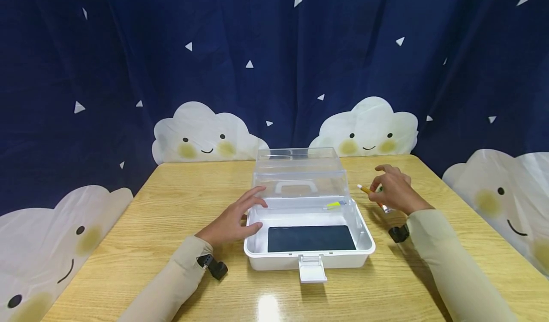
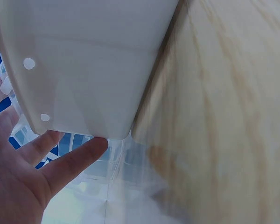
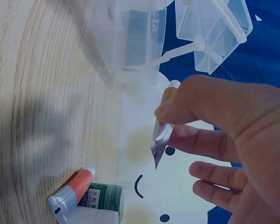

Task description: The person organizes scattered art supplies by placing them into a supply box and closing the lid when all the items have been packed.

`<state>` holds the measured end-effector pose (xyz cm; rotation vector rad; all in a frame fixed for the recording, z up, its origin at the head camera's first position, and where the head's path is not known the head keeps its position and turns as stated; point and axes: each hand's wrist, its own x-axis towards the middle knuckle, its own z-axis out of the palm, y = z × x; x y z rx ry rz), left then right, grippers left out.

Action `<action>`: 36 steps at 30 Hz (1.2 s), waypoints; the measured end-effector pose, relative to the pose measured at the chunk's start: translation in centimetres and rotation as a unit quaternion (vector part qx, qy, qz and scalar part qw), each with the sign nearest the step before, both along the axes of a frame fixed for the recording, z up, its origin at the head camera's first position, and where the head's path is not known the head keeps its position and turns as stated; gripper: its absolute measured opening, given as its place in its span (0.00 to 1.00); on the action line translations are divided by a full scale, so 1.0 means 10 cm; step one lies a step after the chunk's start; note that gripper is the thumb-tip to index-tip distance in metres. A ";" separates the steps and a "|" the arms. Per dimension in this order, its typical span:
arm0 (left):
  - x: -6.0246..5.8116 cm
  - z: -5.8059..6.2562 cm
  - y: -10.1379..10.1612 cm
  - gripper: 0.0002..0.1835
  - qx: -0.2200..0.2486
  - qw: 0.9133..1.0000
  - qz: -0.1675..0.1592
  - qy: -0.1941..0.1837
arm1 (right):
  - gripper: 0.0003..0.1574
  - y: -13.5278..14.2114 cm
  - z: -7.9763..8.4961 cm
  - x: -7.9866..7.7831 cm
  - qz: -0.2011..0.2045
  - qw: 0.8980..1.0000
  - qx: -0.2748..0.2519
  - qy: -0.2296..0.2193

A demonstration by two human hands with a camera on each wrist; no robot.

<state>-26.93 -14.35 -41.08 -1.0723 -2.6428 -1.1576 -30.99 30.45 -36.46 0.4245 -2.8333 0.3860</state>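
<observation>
My right hand point(image 1: 394, 188) is raised over the table to the right of the box. Between thumb and index finger it pinches a small paint tube point(image 3: 167, 100) with a white cap, an orange-yellow band and a flat silver end. The other fingers are spread away from the tube. My left hand point(image 1: 233, 219) is at the left side of a white plastic box point(image 1: 274, 263), its fingers loosely spread. In the left wrist view, fingertips point(image 2: 99, 143) touch the end of the box wall. A clear lid point(image 1: 300, 167) stands raised behind the box.
Inside the box lie a dark flat panel point(image 1: 310, 238) and a small yellow item point(image 1: 333, 204) near the back. An orange-banded paint tube point(image 3: 79, 186) and a green jar point(image 3: 113, 198) are on the table by my right hand. A cloud-printed blue curtain point(image 1: 274, 50) hangs behind.
</observation>
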 end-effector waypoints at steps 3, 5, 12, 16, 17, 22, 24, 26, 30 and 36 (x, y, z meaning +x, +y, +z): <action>0.00 0.00 0.00 0.22 0.001 1.000 0.000 -0.001 | 0.04 -0.01 0.01 0.01 0.006 1.000 -0.003 0.012; 0.00 0.01 0.00 0.22 0.001 1.000 0.000 -0.003 | 0.04 -0.01 0.02 0.01 0.008 1.000 -0.004 0.018; 0.01 0.01 0.00 0.23 0.003 1.000 -0.001 -0.003 | 0.05 -0.02 0.05 0.01 0.002 1.000 0.000 0.013; 0.01 0.01 0.00 0.23 0.002 1.000 0.000 0.000 | 0.05 -0.03 0.07 0.01 0.001 1.000 -0.004 0.015; 0.01 0.00 0.00 0.23 0.000 1.000 0.002 0.000 | 0.05 -0.03 0.07 0.01 0.002 1.000 -0.005 0.016; 0.01 0.01 0.00 0.22 -0.002 1.000 0.003 0.002 | 0.05 -0.05 0.10 0.03 0.009 1.000 -0.010 0.025; 0.02 0.01 0.00 0.22 -0.002 1.000 0.002 0.003 | 0.05 -0.06 0.11 0.04 0.012 0.999 -0.012 0.029; 0.02 0.01 0.00 0.22 -0.002 1.000 0.002 0.002 | 0.06 -0.07 0.13 0.06 0.015 0.999 -0.016 0.034; 0.02 0.02 0.01 0.22 -0.003 1.000 0.002 -0.001 | 0.05 -0.11 0.16 0.07 0.021 0.999 -0.021 0.043; 0.02 0.02 0.01 0.22 -0.002 1.000 0.002 -0.001 | 0.05 -0.15 0.21 0.10 0.032 0.998 -0.027 0.054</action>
